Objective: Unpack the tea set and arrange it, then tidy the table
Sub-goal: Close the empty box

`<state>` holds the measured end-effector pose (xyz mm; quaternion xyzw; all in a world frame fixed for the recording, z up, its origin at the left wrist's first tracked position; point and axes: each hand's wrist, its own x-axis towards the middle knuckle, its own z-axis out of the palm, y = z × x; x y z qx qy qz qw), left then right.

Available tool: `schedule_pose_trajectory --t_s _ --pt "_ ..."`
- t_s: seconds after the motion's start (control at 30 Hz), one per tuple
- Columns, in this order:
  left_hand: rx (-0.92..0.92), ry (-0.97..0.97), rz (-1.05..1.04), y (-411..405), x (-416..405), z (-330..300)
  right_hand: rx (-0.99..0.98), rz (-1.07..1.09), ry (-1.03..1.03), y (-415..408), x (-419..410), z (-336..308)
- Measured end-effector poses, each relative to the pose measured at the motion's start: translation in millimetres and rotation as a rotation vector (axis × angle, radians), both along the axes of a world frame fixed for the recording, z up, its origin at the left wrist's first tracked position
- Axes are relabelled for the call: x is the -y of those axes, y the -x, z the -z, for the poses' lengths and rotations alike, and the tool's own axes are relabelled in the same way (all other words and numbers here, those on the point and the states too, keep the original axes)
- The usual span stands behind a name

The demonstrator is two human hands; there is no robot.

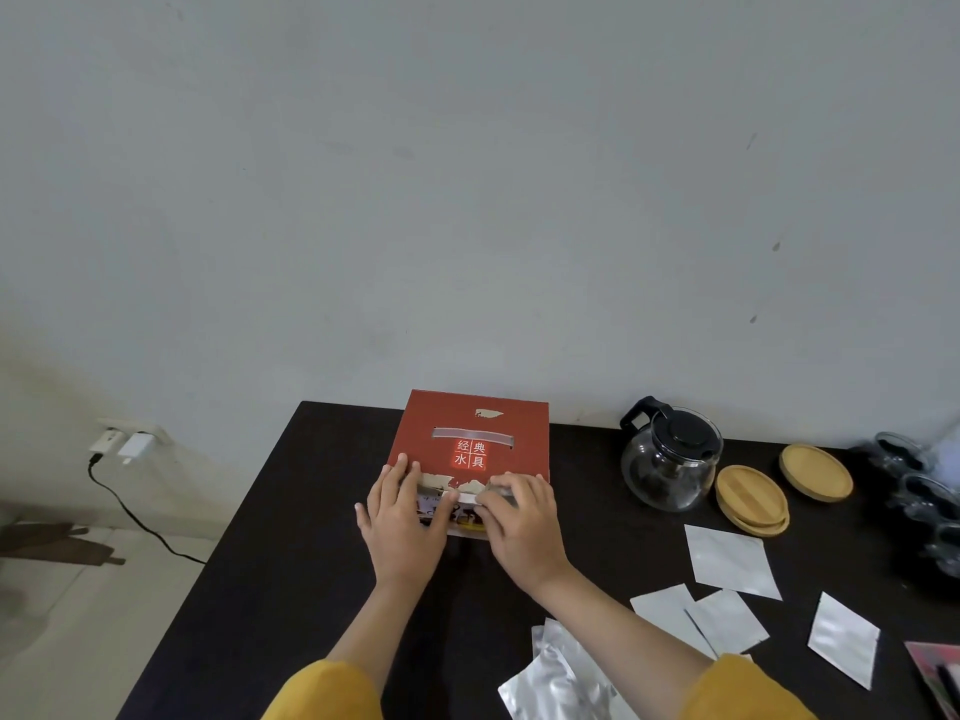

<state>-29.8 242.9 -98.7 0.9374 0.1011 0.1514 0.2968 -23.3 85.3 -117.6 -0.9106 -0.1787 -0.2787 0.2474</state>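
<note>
Gripping: both my hands are resting on the red box's (470, 449) near edge, left hand (402, 517) fingers flat, right hand (522, 522) seemingly pinching a torn flap | box is sitting on black table (291, 563) | glass teapot (670, 459) is standing right | foil packets (730, 561) are lying nearer

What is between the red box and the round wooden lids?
The glass teapot with a black lid stands between the red box and the wooden lids, on the black table, seen in the head view.
</note>
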Motion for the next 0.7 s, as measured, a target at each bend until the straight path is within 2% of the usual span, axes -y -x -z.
schedule_pose_trajectory --t_s 0.17,0.7 --pt "0.062 -0.018 -0.008 -3.4 -2.2 5.1 -0.018 0.002 -0.032 0.4 -0.3 0.5" --pt "0.021 -0.118 -0.032 -13.5 -0.9 1.1 -0.16 0.184 -0.264 -1.2 -18.4 -18.1"
